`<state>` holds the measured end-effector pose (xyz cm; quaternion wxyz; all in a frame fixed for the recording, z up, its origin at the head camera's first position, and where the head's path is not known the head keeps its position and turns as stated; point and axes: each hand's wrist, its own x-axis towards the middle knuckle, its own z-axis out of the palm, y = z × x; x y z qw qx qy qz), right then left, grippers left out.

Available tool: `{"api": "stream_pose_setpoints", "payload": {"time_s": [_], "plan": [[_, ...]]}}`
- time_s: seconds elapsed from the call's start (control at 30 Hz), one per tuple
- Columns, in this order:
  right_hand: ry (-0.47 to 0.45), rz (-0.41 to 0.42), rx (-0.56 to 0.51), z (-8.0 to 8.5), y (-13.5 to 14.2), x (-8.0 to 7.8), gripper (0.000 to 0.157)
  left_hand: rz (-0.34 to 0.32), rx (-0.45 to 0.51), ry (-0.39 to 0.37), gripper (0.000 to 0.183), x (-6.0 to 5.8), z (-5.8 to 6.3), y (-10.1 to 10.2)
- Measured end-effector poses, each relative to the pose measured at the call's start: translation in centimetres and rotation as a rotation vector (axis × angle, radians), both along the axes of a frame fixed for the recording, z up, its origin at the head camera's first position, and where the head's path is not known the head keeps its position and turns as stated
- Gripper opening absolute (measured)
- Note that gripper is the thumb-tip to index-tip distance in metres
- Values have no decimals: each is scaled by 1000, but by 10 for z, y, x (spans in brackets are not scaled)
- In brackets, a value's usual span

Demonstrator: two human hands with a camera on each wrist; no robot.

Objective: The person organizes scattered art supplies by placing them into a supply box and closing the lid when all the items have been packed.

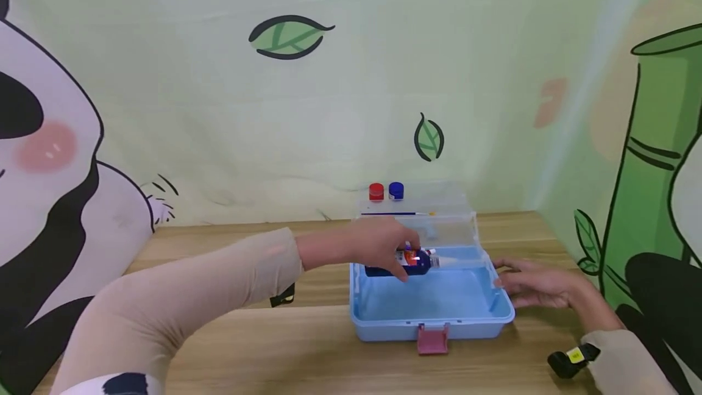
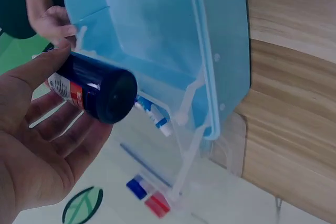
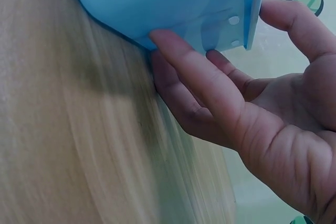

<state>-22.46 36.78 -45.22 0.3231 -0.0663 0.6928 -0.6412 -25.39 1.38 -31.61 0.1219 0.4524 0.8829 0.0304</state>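
My left hand [image 1: 384, 247] grips a dark blue bottle [image 2: 105, 88] with an orange-and-white label and a clear pointed nozzle [image 1: 446, 262]. It holds the bottle on its side above the light blue plastic box [image 1: 433, 329], nozzle toward the right. The box's clear lid [image 1: 450, 230] is swung back toward the wall. At the box's right side is my right hand [image 1: 540, 284], its fingers [image 3: 202, 74] loosely bent against the outer wall and its thumb by the rim. The bottle's nozzle end is mostly hidden in the left wrist view.
Behind the box are a red-capped jar [image 1: 376, 192], a blue-capped jar [image 1: 396, 191] and a thin paintbrush [image 1: 397, 214]. A blue-and-white tube [image 2: 155, 117] shows beyond the lid. A pink latch [image 1: 432, 340] hangs at the box front. The wooden table [image 1: 263, 346] meets a printed backdrop.
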Motion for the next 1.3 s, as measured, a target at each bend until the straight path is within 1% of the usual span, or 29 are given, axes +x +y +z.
{"api": "stream_pose_setpoints", "payload": {"time_s": [0.2, 0.33, 0.4, 0.53, 0.6, 0.77, 0.87, 0.97, 1.07, 1.17, 1.3], "plan": [[-12, -1, -14, 1, 0, -2, 78, -63, -86, -4, 51, -6, -7, 28], [-9, 3, -33, 1, 2, -1, 79, -118, -124, -6, 46, -8, -9, 41], [-12, 2, -38, 0, 2, 0, 79, -131, -137, -9, 43, -8, -11, 45], [-24, -5, -38, 0, 2, 0, 79, -137, -147, -50, 38, -6, -12, 50], [-28, -8, -36, 0, 2, -1, 78, -152, -154, -61, 38, -6, -13, 52], [-30, -4, -47, 0, 4, -1, 78, -211, -213, -26, 35, -6, -21, 57], [-35, -7, -49, 1, 5, -1, 80, -208, -254, -38, 35, -4, -24, 61], [-32, -15, -46, 2, 5, -1, 81, -174, -297, -67, 36, 1, -28, 65], [-23, -16, -44, 2, 4, -1, 81, -143, -331, -77, 37, 6, -35, 66], [-16, -8, -46, 2, 3, -1, 80, -121, -351, -68, 36, 10, -44, 66], [-12, -1, -54, 0, 4, 0, 79, -95, -355, -53, 35, 15, -51, 65]]}}
